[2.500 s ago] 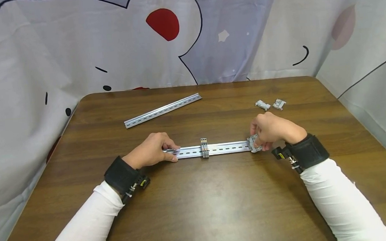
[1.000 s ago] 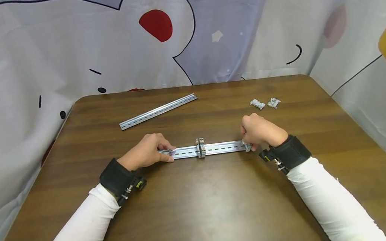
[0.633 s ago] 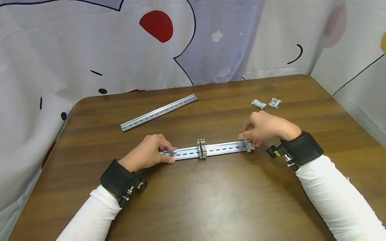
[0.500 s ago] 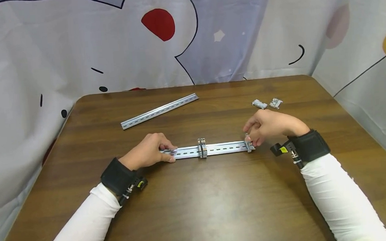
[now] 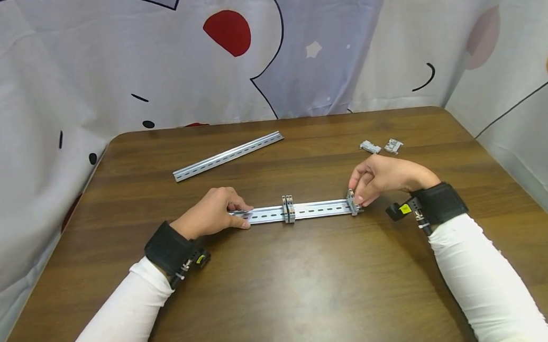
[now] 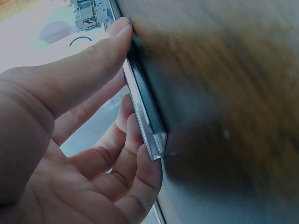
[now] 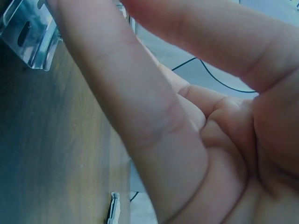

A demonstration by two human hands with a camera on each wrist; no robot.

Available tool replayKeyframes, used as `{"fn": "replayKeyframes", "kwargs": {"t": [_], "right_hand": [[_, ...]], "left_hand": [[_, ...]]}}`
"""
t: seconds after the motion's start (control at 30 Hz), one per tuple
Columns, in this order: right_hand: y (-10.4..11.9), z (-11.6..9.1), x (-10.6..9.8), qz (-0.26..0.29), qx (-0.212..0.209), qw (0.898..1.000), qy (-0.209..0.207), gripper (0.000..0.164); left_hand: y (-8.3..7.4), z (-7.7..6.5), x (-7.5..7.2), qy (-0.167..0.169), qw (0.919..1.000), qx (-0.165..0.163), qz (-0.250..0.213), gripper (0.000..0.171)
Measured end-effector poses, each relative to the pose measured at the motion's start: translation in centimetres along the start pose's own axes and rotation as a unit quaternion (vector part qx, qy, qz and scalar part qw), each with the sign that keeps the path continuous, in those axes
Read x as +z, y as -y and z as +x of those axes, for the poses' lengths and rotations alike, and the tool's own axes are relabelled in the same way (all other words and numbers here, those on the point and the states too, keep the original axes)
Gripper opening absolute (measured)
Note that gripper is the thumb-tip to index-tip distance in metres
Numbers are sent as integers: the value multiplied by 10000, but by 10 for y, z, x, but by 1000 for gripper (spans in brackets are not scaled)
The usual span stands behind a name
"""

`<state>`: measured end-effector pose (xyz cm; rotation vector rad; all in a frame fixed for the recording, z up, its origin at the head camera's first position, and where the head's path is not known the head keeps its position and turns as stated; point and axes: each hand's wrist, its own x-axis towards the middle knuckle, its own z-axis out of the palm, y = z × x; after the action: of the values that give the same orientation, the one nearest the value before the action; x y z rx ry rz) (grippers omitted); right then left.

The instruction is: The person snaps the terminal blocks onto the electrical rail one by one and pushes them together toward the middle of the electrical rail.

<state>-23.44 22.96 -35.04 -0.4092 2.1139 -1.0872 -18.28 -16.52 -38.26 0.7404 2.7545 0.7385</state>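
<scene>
A slotted metal DIN rail (image 5: 322, 209) lies crosswise in front of me. My left hand (image 5: 215, 212) grips its left end, the thumb along the near edge and the fingers behind it, as the left wrist view shows. Two grey terminal blocks (image 5: 288, 209) stand together near the rail's middle; a terminal block (image 6: 88, 14) also shows beyond the thumb. At the right end another terminal block (image 5: 352, 203) stands upright across the rail. My right hand (image 5: 381, 176) pinches it from its right side with thumb and forefinger. In the right wrist view fingers mostly hide this block beside the rail end (image 7: 35, 39).
A second DIN rail (image 5: 227, 157) lies slanted at the back left of the wooden table (image 5: 282, 287). Two loose grey pieces, one (image 5: 370, 147) beside the other (image 5: 393, 146), lie at the back right, beyond my right hand. A printed curtain (image 5: 341, 39) hangs behind the table.
The block at the right end went from tilted in my right fingers to upright across the rail. My right hand pressed over it, then shifted to its right side. My left hand kept its grip.
</scene>
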Motion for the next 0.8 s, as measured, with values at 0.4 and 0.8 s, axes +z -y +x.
{"fn": "replayKeyframes", "kwargs": {"t": [0.4,0.8], "right_hand": [[0,7,5,262,-102,9995,143,34],[9,14,22,549,-164,9984,-35,36]], "left_hand": [[0,2,-1,-7,10000,21,-7,33],[-2,1,-2,-14,10000,29,-23,33]]}}
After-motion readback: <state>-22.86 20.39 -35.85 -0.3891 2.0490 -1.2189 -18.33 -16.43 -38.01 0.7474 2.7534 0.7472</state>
